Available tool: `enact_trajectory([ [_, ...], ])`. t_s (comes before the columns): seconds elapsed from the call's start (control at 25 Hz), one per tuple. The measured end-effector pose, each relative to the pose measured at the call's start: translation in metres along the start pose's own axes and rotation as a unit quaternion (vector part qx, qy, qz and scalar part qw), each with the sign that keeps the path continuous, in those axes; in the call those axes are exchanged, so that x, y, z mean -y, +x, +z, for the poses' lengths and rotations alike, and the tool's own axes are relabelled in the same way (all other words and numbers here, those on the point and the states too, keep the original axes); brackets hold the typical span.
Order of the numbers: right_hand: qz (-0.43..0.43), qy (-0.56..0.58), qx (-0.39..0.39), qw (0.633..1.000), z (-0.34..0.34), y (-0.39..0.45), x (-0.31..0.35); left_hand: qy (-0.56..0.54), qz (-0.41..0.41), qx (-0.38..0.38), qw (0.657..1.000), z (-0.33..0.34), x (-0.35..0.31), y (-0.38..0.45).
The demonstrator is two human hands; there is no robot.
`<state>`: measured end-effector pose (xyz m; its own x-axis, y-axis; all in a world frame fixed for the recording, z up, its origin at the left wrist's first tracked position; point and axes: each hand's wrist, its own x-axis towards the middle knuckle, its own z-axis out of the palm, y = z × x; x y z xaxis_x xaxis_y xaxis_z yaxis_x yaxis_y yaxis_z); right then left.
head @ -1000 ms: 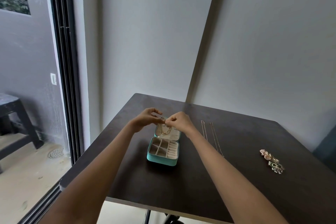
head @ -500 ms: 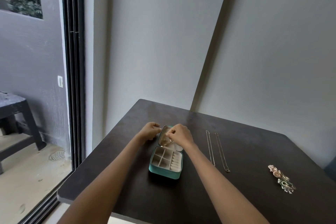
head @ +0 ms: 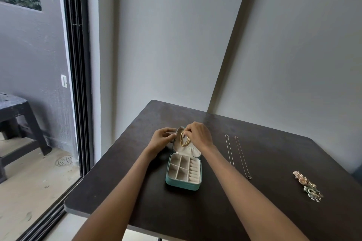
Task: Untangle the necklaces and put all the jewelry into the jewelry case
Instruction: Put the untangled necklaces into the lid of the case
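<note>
Dark table (head: 254, 211) filling the lower right of the frame, light wall behind it. Teal case (head: 183, 170) sitting open at lower centre, lid (head: 186, 145) standing up at its far side, compartments facing up. Left hand (head: 162, 139) gripping the lid's left edge, fingers curled round it. Right hand (head: 198, 136) reaching over the lid's top, fingertips pinching a gold necklace (head: 184, 139) that is hanging against the lid lining. 2 thin chains (head: 238, 154) lying straight, side by side, right of the case. Small jewelry pile (head: 307, 186) lying at far right, well apart.
</note>
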<state>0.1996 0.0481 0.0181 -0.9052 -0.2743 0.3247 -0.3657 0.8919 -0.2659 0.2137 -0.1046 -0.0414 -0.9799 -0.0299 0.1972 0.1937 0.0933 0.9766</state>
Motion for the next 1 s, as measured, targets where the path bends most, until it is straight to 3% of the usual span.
enact_trajectory([
  [0.44, -0.112, -0.143, -0.075, 0.981, 0.006, -0.006, 0.002, -0.042, 0.044, -0.015, 0.998, 0.001, 0.000, -0.009],
  [0.6, -0.109, -0.132, -0.111, 0.979, 0.011, -0.013, 0.001, -0.055, 0.036, -0.020, 0.998, -0.001, 0.001, -0.008],
  [0.8, -0.082, -0.030, -0.172, 0.981, 0.005, -0.030, 0.000, -0.080, 0.018, -0.031, 0.996, -0.001, -0.002, -0.010],
  [1.0, -0.119, -0.087, -0.181, 0.972, 0.011, -0.063, -0.004, -0.084, 0.016, -0.030, 0.996, -0.001, -0.008, -0.014],
])
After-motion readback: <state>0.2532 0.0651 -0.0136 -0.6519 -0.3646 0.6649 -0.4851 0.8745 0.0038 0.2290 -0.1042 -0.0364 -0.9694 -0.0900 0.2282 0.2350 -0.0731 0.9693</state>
